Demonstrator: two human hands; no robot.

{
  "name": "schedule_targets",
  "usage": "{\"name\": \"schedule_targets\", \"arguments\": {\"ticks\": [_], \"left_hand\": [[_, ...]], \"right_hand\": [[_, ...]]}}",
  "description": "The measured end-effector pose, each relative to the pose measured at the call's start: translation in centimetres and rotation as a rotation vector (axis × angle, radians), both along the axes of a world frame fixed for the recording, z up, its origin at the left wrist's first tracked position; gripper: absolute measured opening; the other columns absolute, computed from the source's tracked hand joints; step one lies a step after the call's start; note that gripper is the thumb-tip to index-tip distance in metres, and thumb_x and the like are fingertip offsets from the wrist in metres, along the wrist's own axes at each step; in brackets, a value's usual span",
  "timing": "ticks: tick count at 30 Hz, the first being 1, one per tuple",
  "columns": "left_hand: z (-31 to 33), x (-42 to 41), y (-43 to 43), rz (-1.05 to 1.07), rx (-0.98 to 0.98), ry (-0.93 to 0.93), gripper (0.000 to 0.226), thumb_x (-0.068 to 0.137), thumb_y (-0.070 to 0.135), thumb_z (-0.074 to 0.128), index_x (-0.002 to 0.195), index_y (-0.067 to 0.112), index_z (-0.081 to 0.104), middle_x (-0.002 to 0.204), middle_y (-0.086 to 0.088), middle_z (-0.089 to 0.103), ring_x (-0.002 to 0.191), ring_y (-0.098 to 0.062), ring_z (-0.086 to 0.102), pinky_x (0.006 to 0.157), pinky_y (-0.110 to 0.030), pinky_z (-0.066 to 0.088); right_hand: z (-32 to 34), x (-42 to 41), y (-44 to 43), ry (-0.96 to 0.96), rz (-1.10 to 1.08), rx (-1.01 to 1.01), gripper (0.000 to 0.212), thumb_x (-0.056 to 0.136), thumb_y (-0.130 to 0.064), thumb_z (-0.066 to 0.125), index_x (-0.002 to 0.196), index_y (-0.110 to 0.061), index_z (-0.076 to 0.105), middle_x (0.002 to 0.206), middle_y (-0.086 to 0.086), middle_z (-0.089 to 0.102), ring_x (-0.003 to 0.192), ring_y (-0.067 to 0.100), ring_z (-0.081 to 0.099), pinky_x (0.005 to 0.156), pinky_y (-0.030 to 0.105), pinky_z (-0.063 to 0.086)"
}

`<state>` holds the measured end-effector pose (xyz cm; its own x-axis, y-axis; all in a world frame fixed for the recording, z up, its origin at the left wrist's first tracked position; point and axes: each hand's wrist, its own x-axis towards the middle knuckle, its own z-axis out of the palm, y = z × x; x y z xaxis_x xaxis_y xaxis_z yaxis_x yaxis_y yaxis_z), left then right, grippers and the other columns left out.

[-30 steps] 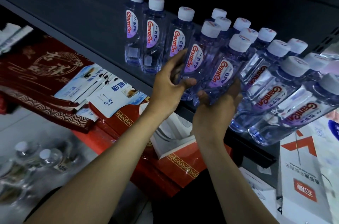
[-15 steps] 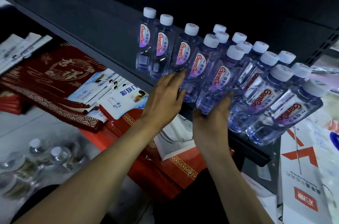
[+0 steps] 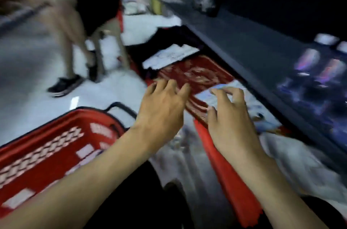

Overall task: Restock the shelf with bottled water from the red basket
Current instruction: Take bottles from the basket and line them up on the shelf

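The view is blurred by motion. My left hand and my right hand hover side by side with fingers spread and nothing in them, above the red packets of the lower shelf. The red basket stands on the floor at the lower left, its black handle near my left wrist; what it holds is hidden. The water bottles on the dark shelf show only as smeared shapes at the right edge.
Another person's legs and dark shoes stand on the pale floor at the upper left. Red patterned packets and white packets lie on the lower shelf under my hands. Goods are piled further down the aisle.
Both hands have let go of the bottles on the shelf and dropped lower. The view has swung left and down, bringing the red basket and the floor into sight.
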<state>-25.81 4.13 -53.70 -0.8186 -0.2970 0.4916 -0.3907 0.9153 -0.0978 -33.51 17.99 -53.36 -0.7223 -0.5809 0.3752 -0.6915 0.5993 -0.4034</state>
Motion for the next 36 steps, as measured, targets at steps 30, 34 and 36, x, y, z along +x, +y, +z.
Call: {"name": "schedule_targets", "arguments": {"ticks": [30,34,36], "left_hand": [[-26.1,28.5,-19.8,1.002,1.737,0.024,0.020,0.098,0.013,0.051,0.116,0.005,0.056,0.097,-0.009,0.060,0.069,-0.013,0.051,0.055,-0.023,0.048],[-29.3,25.5,-20.9,1.017,1.830,0.091,0.026,0.096,0.015,0.055,0.117,0.000,0.054,0.110,-0.016,0.060,0.076,-0.018,0.054,0.054,-0.025,0.045],[-30.6,24.6,-21.2,1.044,1.870,0.125,0.028,0.095,0.017,0.059,0.116,0.000,0.052,0.112,-0.017,0.059,0.080,-0.019,0.054,0.059,-0.027,0.047]], "right_hand": [[-26.7,17.2,-33.5,-0.354,0.685,1.008,0.047,0.090,-0.008,0.054,0.136,-0.004,0.044,0.125,0.018,0.058,0.111,0.033,0.060,0.077,0.028,0.045],[-30.2,15.2,-34.4,-0.456,0.579,1.091,0.043,0.091,-0.019,0.058,0.132,-0.005,0.052,0.127,0.017,0.062,0.109,0.031,0.063,0.075,0.025,0.046],[-31.4,14.6,-35.0,-0.502,0.535,1.133,0.042,0.093,-0.021,0.060,0.129,0.000,0.056,0.126,0.017,0.063,0.103,0.029,0.064,0.065,0.022,0.043]]}}
